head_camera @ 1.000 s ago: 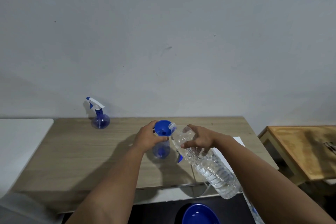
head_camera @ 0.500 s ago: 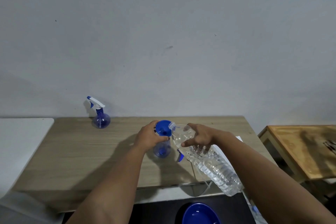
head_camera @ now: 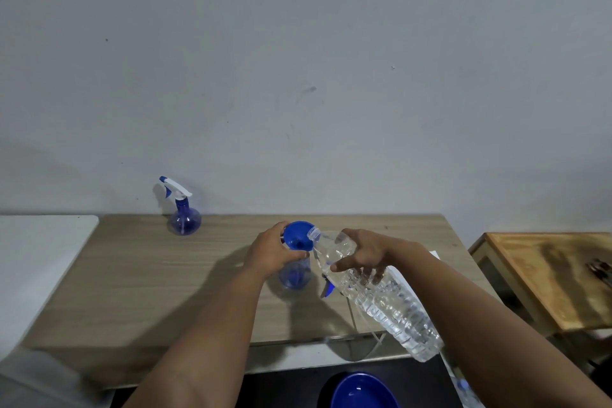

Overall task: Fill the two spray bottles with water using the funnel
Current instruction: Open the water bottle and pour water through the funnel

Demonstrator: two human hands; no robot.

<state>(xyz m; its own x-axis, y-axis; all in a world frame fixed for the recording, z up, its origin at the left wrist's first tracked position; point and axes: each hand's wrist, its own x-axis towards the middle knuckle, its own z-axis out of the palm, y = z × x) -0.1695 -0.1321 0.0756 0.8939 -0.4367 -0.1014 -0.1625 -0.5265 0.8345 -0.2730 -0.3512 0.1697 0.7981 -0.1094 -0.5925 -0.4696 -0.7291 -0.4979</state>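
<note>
A blue funnel sits in the neck of a round blue spray bottle at the middle of the wooden table. My left hand grips the funnel and the bottle's neck. My right hand holds a large clear water bottle, tilted with its open mouth over the funnel's rim. The loose spray head lies on the table behind the water bottle, mostly hidden. A second blue spray bottle with its white trigger head on stands at the back left by the wall.
A white surface adjoins the table on the left. A lower wooden table stands to the right. A blue bowl sits on a dark surface at the bottom edge. White paper lies under my right arm.
The water bottle's rear end has risen, tipping it more steeply toward the funnel. My left hand stays on the funnel and bottle neck.
</note>
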